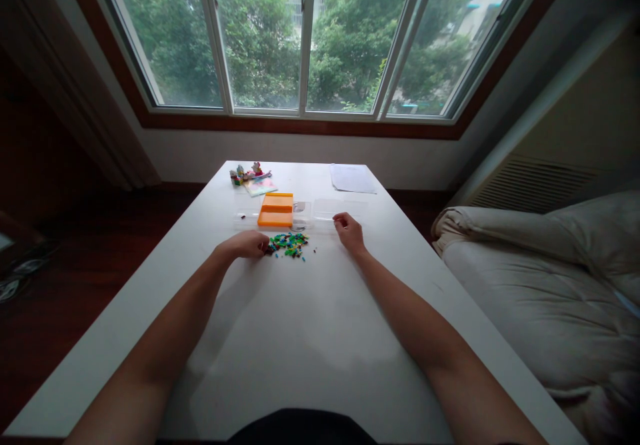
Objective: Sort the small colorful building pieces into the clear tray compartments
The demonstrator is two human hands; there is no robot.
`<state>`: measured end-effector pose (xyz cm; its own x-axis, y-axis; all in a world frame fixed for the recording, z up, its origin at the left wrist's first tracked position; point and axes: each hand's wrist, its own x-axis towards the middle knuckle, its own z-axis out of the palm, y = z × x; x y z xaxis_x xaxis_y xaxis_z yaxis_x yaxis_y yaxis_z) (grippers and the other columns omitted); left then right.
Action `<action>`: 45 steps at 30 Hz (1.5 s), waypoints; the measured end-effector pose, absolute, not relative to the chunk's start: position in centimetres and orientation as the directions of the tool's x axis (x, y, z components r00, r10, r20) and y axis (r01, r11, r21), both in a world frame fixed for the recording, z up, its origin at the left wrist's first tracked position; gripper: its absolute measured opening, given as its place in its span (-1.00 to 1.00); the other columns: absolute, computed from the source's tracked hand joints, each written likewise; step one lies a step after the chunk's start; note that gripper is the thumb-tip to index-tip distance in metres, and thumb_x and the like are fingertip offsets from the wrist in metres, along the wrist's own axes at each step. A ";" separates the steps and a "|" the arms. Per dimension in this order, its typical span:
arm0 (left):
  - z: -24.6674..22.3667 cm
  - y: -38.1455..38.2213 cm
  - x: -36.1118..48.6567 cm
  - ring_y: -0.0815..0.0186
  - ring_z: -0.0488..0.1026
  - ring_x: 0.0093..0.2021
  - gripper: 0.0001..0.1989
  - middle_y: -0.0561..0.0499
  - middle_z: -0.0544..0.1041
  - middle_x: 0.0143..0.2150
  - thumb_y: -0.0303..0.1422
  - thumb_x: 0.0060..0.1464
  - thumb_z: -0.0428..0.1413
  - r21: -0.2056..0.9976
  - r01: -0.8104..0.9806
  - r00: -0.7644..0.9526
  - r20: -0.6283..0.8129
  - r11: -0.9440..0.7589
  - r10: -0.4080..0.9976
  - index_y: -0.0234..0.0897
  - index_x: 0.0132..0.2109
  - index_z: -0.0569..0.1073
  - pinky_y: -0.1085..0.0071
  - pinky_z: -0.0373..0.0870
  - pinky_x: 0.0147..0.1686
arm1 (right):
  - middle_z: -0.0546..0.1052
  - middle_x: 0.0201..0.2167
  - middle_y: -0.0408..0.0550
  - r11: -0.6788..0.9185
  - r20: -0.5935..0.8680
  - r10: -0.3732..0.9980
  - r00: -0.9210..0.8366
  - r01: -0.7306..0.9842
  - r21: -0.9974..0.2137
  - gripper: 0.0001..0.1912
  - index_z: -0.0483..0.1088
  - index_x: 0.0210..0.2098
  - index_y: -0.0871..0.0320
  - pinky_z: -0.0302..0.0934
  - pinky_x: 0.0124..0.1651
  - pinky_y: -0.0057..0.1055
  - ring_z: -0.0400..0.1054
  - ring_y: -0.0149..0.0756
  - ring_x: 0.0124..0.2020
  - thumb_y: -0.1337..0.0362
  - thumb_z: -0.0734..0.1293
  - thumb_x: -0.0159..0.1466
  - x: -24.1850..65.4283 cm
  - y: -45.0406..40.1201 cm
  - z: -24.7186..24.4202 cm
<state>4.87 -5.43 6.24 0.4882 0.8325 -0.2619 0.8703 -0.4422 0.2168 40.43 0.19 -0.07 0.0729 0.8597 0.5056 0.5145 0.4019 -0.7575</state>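
While your left hand [251,244] rests at the left edge of a loose heap of small, multicoloured plastic pieces [290,244], mostly green with blue, yellow and dark ones, the step in hand looks like picking among those pieces. Its fingers are curled down and bunched together at the heap; you cannot tell from this view whether they pinch a piece. The heap lies directly on the smooth white rectangular worktop [310,325], between your two hands and just on your side of a flat orange plastic tray [276,218] with a raised bar across it.

Your right hand [351,233] is to the right of the heap, apart from it, beside a shallow clear plastic container [341,208]. Its fingers are bent in toward the thumb, but whether anything sits between them is too small to tell. One small dark piece [243,217] lies off to the left of the orange tray, and another small dark bit [315,250] lies just right of the heap.

The next move, as far as can be judged, calls for a light fingertip pinch on a single piece, lifted straight up so that its neighbours stay put, with your right hand kept out of the way.
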 end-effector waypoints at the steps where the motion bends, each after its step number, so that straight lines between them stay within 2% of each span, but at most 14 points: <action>1: 6.4 -5.5 4.9 0.26 0.41 -0.36 -0.78 -0.02 0.58 -0.30 -0.40 -0.12 0.10 0.212 0.870 0.490 -0.259 -0.446 0.832 -0.21 -0.27 0.57 0.43 0.19 -0.41 | 0.53 -0.42 -0.13 0.358 0.482 0.865 0.138 0.503 -0.787 -0.79 0.49 -0.24 0.11 0.27 -0.26 -0.40 0.38 -0.32 -0.41 0.21 0.26 0.21 41.1 0.7 -0.2; 5: 6.7 -5.7 4.9 0.27 0.41 -0.36 -0.78 0.00 0.58 -0.30 -0.44 -0.11 0.08 0.209 0.864 0.500 -0.256 -0.458 0.827 -0.20 -0.29 0.56 0.43 0.19 -0.42 | 0.55 -0.38 -0.08 0.242 0.357 0.887 0.292 0.364 -0.899 -0.69 0.48 -0.17 0.14 0.33 -0.36 -0.39 0.45 -0.29 -0.41 0.10 0.28 0.20 42.9 2.2 -0.8; 10: 6.7 -5.6 4.6 0.28 0.42 -0.34 -0.78 0.00 0.57 -0.31 -0.44 -0.09 0.07 0.206 0.862 0.503 -0.243 -0.463 0.829 -0.19 -0.28 0.57 0.43 0.24 -0.37 | 0.56 -0.31 -0.04 0.260 0.330 0.882 0.335 0.236 -0.936 -0.64 0.45 -0.10 0.15 0.37 -0.42 -0.43 0.48 -0.31 -0.39 0.09 0.24 0.22 43.1 2.6 -0.9; 17: 6.4 -5.2 4.1 0.28 0.44 -0.33 -0.75 0.02 0.59 -0.30 -0.40 -0.05 0.05 0.258 0.848 0.514 -0.186 -0.463 0.837 -0.16 -0.25 0.59 0.44 0.26 -0.35 | 0.56 -0.32 -0.05 0.260 0.344 0.889 0.303 0.283 -0.923 -0.68 0.46 -0.16 0.15 0.38 -0.38 -0.42 0.48 -0.31 -0.39 0.10 0.24 0.22 42.5 1.9 -0.7; 23: 6.3 -4.4 2.6 0.28 0.45 -0.32 -0.75 0.01 0.60 -0.30 -0.37 -0.03 0.04 0.391 0.823 0.469 -0.056 -0.413 0.882 -0.19 -0.28 0.61 0.44 0.28 -0.30 | 0.57 -0.34 -0.06 0.279 0.368 0.903 0.221 0.349 -0.895 -0.67 0.47 -0.18 0.15 0.39 -0.29 -0.36 0.48 -0.29 -0.38 0.09 0.24 0.22 41.5 0.9 -0.5; 27: 5.4 -3.4 0.9 0.30 0.44 -0.33 -0.73 -0.01 0.57 -0.27 -0.34 0.01 0.00 0.527 0.782 0.373 0.034 -0.334 0.927 -0.23 -0.27 0.60 0.44 0.31 -0.30 | 0.57 -0.35 -0.07 0.301 0.386 0.905 0.181 0.368 -0.880 -0.68 0.48 -0.18 0.15 0.38 -0.25 -0.35 0.48 -0.29 -0.37 0.11 0.23 0.22 40.8 0.4 -0.2; 29: 4.5 -2.8 0.1 0.33 0.43 -0.35 -0.72 -0.01 0.55 -0.26 -0.33 0.02 -0.03 0.621 0.730 0.308 0.076 -0.286 0.949 -0.25 -0.27 0.57 0.44 0.33 -0.31 | 0.57 -0.35 -0.06 0.306 0.386 0.908 0.163 0.372 -0.876 -0.68 0.48 -0.18 0.15 0.38 -0.25 -0.35 0.48 -0.28 -0.38 0.11 0.23 0.23 40.6 0.2 -0.2; 32: 3.0 -2.0 -0.7 0.35 0.39 -0.40 -0.75 0.03 0.47 -0.37 -0.35 0.00 -0.02 0.775 0.604 0.158 0.111 -0.185 0.981 -0.28 -0.26 0.53 0.45 0.31 -0.38 | 0.57 -0.35 -0.06 0.313 0.385 0.913 0.136 0.371 -0.874 -0.69 0.48 -0.18 0.15 0.38 -0.25 -0.35 0.48 -0.28 -0.38 0.12 0.23 0.23 40.4 0.0 -0.2; 36: 1.8 -1.3 -1.0 0.43 0.32 -0.49 -0.79 0.07 0.39 -0.44 -0.35 -0.02 0.03 0.955 0.277 -0.046 0.120 -0.103 0.992 -0.31 -0.24 0.47 0.51 0.25 -0.49 | 0.56 -0.35 -0.07 0.325 0.388 0.915 0.110 0.367 -0.872 -0.70 0.48 -0.18 0.14 0.38 -0.24 -0.35 0.48 -0.29 -0.38 0.13 0.23 0.24 40.0 -0.3 -0.2; 40: 1.5 -0.9 -1.0 0.50 0.25 -0.55 -0.80 0.09 0.38 -0.46 -0.34 -0.03 0.12 0.997 0.021 -0.192 0.075 -0.073 0.978 -0.33 -0.23 0.46 0.56 0.20 -0.55 | 0.56 -0.37 -0.08 0.340 0.395 0.915 0.085 0.370 -0.865 -0.71 0.48 -0.19 0.14 0.38 -0.26 -0.36 0.48 -0.30 -0.38 0.13 0.23 0.24 39.6 -0.5 -0.3; 45: 1.6 -1.1 -0.7 0.53 0.27 -0.55 -0.75 0.07 0.43 -0.43 -0.32 -0.01 0.19 0.994 -0.106 -0.271 -0.002 -0.027 0.963 -0.35 -0.17 0.50 0.59 0.24 -0.53 | 0.56 -0.37 -0.09 0.344 0.394 0.917 0.061 0.378 -0.860 -0.71 0.48 -0.19 0.13 0.38 -0.27 -0.37 0.48 -0.30 -0.39 0.14 0.22 0.25 39.4 -0.6 -0.4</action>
